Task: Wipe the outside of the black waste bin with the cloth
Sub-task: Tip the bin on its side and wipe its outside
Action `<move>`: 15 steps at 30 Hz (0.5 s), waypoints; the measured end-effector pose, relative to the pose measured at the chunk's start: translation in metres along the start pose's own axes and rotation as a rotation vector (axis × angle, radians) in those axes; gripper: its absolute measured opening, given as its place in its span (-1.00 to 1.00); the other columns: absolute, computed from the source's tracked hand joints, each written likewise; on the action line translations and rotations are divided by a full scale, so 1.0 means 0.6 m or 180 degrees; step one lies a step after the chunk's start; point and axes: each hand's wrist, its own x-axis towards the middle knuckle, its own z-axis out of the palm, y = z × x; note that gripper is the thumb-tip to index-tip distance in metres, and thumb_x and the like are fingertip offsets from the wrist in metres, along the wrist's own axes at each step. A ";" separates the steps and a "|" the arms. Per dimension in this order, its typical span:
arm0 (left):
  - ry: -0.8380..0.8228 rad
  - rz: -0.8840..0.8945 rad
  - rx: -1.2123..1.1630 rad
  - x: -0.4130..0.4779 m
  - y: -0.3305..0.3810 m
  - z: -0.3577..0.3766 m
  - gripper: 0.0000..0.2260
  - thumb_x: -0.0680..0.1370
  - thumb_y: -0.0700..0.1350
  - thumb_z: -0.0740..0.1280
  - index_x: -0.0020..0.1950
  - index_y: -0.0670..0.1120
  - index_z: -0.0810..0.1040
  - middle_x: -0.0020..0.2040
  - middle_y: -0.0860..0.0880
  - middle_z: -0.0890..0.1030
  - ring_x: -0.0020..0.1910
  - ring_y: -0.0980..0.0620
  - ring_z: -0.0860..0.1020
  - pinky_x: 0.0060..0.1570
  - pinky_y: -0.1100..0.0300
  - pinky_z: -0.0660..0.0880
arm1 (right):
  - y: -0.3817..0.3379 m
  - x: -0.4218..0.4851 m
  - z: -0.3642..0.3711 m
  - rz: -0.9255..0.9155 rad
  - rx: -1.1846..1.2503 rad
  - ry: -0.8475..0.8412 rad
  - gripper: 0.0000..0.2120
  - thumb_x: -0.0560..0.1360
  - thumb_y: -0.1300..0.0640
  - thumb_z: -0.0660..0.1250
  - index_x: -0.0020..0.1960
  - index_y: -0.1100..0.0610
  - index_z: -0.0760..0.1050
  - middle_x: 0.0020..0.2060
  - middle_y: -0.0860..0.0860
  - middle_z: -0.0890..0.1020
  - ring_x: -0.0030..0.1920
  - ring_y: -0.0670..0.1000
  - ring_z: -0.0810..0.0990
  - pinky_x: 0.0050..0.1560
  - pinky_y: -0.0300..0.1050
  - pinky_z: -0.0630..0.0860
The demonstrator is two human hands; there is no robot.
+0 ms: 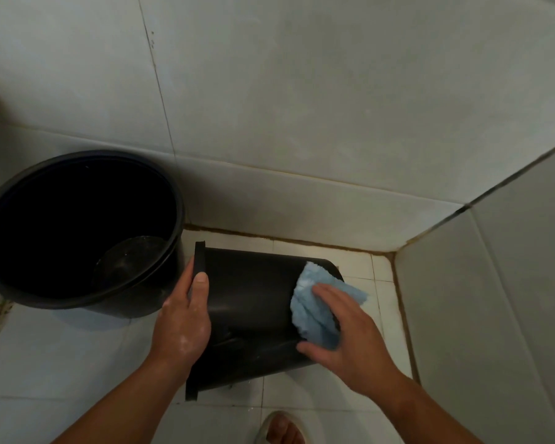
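The black waste bin (250, 302) lies on its side on the tiled floor, rim to the left and base to the right. My left hand (185, 322) grips the bin's rim, thumb on the outer wall. A light blue cloth (314, 302) is bunched over the bin's wall near its base end. My right hand (343, 334) presses the cloth against the bin, fingers spread over the cloth and thumb low on the black wall.
A large black bucket (77, 225) with some water in its bottom stands at the left, close to the bin's rim. Tiled walls (302, 91) meet in a corner at the right. A sandalled foot (282, 429) shows at the bottom edge.
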 end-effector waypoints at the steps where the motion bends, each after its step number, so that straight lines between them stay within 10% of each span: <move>1: 0.0009 -0.0009 0.0009 -0.001 0.001 0.000 -0.56 0.68 0.22 -0.01 0.58 0.30 0.20 0.43 -0.11 0.46 0.39 -0.17 0.43 0.38 -0.21 0.38 | -0.008 -0.001 -0.008 0.0061 0.0225 0.0064 -0.31 0.44 -0.14 0.46 0.49 -0.18 0.25 0.33 -0.31 0.42 0.26 -0.34 0.43 0.19 -0.49 0.40; 5: 0.0024 -0.0055 -0.0028 -0.004 0.004 0.001 -0.57 0.67 0.23 -0.01 0.57 0.34 0.19 0.43 -0.09 0.46 0.38 -0.17 0.44 0.37 -0.23 0.39 | -0.006 0.044 -0.055 0.0364 -0.0242 0.0751 -0.58 0.62 0.04 0.28 0.47 -0.12 0.35 0.17 -0.19 0.61 0.12 -0.20 0.56 0.16 -0.25 0.53; 9: 0.0022 -0.0050 0.0007 -0.006 0.006 -0.001 -0.56 0.68 0.21 -0.01 0.58 0.30 0.20 0.44 -0.10 0.45 0.39 -0.17 0.43 0.37 -0.18 0.38 | 0.003 0.086 -0.071 0.0388 -0.1277 -0.0131 -0.48 0.57 -0.08 0.35 0.49 -0.09 0.33 0.26 -0.15 0.53 0.25 -0.06 0.48 0.37 0.00 0.40; 15: 0.0068 -0.0070 -0.0022 -0.004 0.008 -0.001 -0.57 0.68 0.21 0.01 0.57 0.30 0.22 0.41 -0.11 0.47 0.38 -0.18 0.44 0.37 -0.21 0.38 | -0.004 0.103 -0.082 0.0426 -0.0569 -0.0115 -0.89 0.52 -0.01 0.42 0.01 -0.11 0.52 -0.07 -0.15 0.60 -0.06 -0.12 0.57 -0.17 -0.30 0.42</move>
